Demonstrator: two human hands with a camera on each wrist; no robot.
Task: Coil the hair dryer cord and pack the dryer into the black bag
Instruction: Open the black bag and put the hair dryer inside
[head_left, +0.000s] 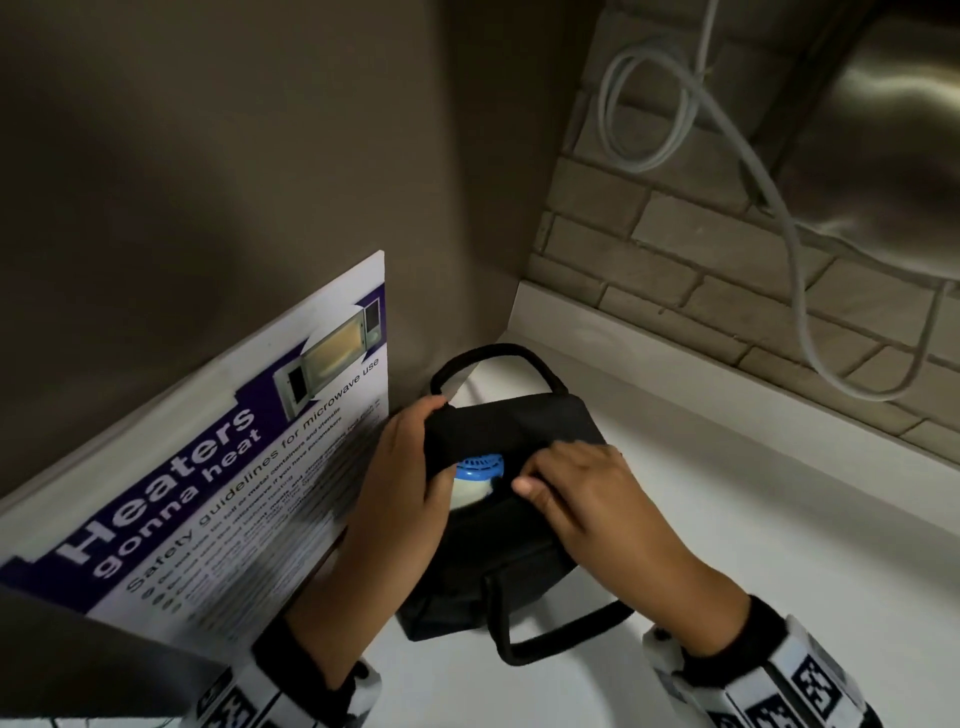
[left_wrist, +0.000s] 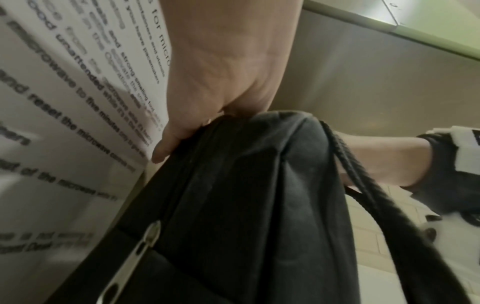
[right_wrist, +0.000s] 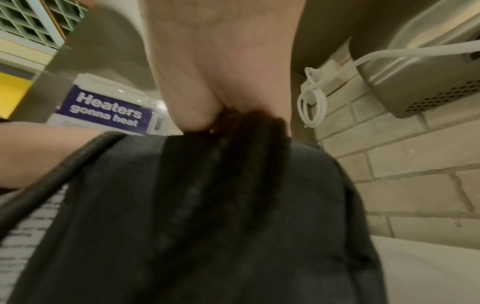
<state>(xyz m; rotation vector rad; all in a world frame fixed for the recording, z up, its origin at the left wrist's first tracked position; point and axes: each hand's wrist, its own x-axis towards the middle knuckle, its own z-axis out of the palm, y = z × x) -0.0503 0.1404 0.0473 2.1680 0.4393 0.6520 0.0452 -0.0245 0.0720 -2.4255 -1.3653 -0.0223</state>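
A black fabric bag (head_left: 519, 421) stands on the white counter in the corner. Inside its mouth shows the hair dryer (head_left: 475, 480), white with a blue grille. My left hand (head_left: 415, 467) grips the bag's left rim, fingers curled over the edge; the left wrist view shows the same left hand (left_wrist: 207, 98) on the bag (left_wrist: 246, 205). My right hand (head_left: 566, 486) pinches the near rim on the right; in the right wrist view its fingers (right_wrist: 197, 111) close on the bag (right_wrist: 207, 226). The dryer's cord is hidden.
A microwave safety poster (head_left: 218, 467) leans on the wall at the left, touching my left hand. A brick wall (head_left: 701, 270) runs behind, with a looped white cable (head_left: 644, 104) and a steel appliance (head_left: 893, 145) above. The bag's zipper pull (left_wrist: 145, 242) hangs low.
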